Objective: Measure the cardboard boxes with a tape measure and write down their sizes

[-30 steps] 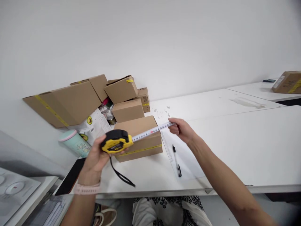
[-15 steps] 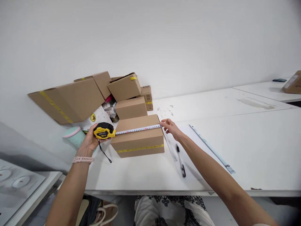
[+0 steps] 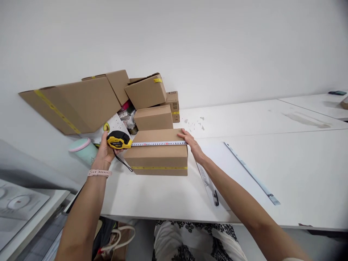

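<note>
My left hand (image 3: 105, 149) is wrapped around a yellow and black tape measure (image 3: 119, 140), held at the left end of a closed cardboard box (image 3: 156, 157). From its case the white blade (image 3: 152, 143) runs straight across the box top to the right edge. There my right hand (image 3: 191, 144) holds the blade's end against the box, its fingers reaching over the top edge; the thumb is hidden. A black wrist strap (image 3: 123, 162) dangles from the case. Yellow tape crosses the box's front face.
Several cardboard boxes (image 3: 145, 90) are piled at the back left, beside a mint cup with a pink rim (image 3: 83, 150). Right of the measured box lie white paper (image 3: 239, 177), a ruler (image 3: 202, 174), a pen (image 3: 216, 198) and a pale blue strip (image 3: 251, 173).
My right hand has gone from pinching the blade's end to laying its fingers over the box's top edge. The box has turned slightly and the blade lies more level. My view has shifted a little.
</note>
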{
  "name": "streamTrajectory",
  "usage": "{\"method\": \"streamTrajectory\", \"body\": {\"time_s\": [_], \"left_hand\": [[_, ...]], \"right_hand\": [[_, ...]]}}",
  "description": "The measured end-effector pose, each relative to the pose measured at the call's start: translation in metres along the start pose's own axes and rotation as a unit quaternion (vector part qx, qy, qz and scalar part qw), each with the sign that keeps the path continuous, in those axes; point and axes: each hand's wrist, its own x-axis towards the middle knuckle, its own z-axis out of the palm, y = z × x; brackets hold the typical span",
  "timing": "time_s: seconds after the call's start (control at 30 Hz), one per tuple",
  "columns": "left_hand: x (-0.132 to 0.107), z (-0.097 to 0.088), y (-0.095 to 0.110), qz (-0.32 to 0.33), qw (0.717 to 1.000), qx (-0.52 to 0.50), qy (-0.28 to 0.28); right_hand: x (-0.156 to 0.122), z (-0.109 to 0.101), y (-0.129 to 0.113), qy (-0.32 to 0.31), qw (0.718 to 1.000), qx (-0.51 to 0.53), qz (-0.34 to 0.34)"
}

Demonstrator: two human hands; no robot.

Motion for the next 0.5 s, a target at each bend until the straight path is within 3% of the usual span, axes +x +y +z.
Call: {"method": "streamTrajectory", "body": {"time_s": [0.23, 0.5], "left_hand": [[0.007, -0.010, -0.010, 0.023, 0.999, -0.037, -0.004], [0.018, -0.006, -0.049, 0.065, 0.989, -0.130, 0.014]], "right_hand": [[-0.003, 0.002, -0.003, 0.018, 0.997, -0.070, 0.006], [0.000, 0.002, -0.001, 0.037, 0.998, -0.054, -0.004]]}}
